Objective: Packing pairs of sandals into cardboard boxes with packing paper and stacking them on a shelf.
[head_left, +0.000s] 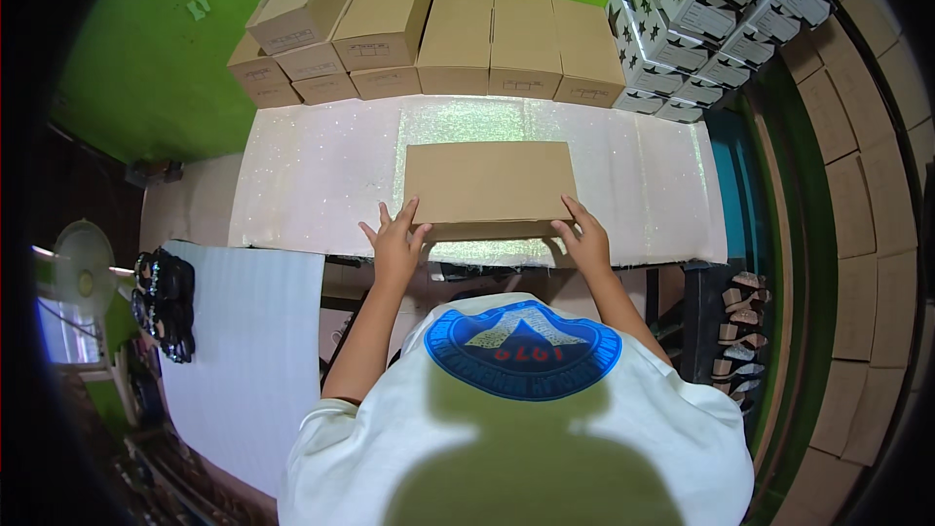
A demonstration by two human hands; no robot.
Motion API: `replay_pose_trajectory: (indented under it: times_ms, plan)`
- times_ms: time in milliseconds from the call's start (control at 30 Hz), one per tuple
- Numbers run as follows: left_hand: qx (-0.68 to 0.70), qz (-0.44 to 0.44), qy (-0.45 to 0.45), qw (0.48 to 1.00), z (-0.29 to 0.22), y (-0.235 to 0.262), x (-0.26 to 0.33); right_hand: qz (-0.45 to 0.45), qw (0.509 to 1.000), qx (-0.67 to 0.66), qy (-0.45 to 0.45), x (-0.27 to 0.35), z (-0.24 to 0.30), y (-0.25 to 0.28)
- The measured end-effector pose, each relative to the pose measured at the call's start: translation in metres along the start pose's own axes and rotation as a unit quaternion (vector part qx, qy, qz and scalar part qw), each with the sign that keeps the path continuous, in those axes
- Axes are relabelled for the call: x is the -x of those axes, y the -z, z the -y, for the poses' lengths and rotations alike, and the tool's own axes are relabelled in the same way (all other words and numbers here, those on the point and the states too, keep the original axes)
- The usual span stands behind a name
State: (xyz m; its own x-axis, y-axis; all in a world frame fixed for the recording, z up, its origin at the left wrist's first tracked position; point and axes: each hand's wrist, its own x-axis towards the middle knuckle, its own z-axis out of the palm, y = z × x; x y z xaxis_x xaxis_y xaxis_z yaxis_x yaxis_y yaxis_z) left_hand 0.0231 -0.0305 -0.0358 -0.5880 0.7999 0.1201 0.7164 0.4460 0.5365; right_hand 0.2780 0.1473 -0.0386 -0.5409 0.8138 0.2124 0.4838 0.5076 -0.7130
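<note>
A plain brown cardboard box (490, 180), closed, lies in the middle of the pale glittery table covering (321, 166). My left hand (396, 242) grips its near left corner, thumb on the front side and index finger on the lid's edge; the other fingers spread out to the left. At the near right corner, my right hand (585, 237) holds the box in the same way, with its thumb against the front and fingertips along the side. The inside of the box is hidden.
Several brown boxes (458, 34) are stacked along the far edge, with white star-patterned boxes (682, 34) at the far right. A white side table (243, 351) at left bears black shoes (166, 304) near a fan (86, 268). Shoes (742, 331) and more cartons (857, 282) stand right.
</note>
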Motion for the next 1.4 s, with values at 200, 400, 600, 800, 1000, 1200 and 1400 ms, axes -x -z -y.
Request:
replay_pose_trajectory:
  times_ms: [200,400,600,800,1000,1200,1400]
  plan:
    - [0.031,0.032,0.076,0.996,-0.017,0.040,-0.028,0.040,0.995,0.015,-0.087,-0.028,0.044,0.035]
    - [-0.042,0.004,0.059,0.997,-0.035,0.046,-0.072,-0.071,0.984,0.132,0.095,-0.069,0.038,0.028]
    - [-0.116,-0.119,-0.117,0.979,-0.032,0.013,-0.100,-0.035,0.954,0.216,0.203,-0.090,0.052,-0.006]
    - [-0.160,-0.109,-0.166,0.967,-0.035,0.007,-0.113,-0.017,0.944,0.259,0.202,-0.116,0.042,-0.010]
    - [-0.176,-0.049,-0.133,0.974,-0.036,0.006,-0.138,0.029,0.940,0.286,0.181,-0.139,0.039,-0.014]
    - [-0.180,-0.025,-0.116,0.976,-0.036,0.006,-0.144,0.047,0.943,0.285,0.164,-0.144,0.040,-0.014]
    - [-0.181,-0.035,-0.115,0.976,-0.038,0.007,-0.140,0.035,0.943,0.283,0.171,-0.142,0.040,-0.014]
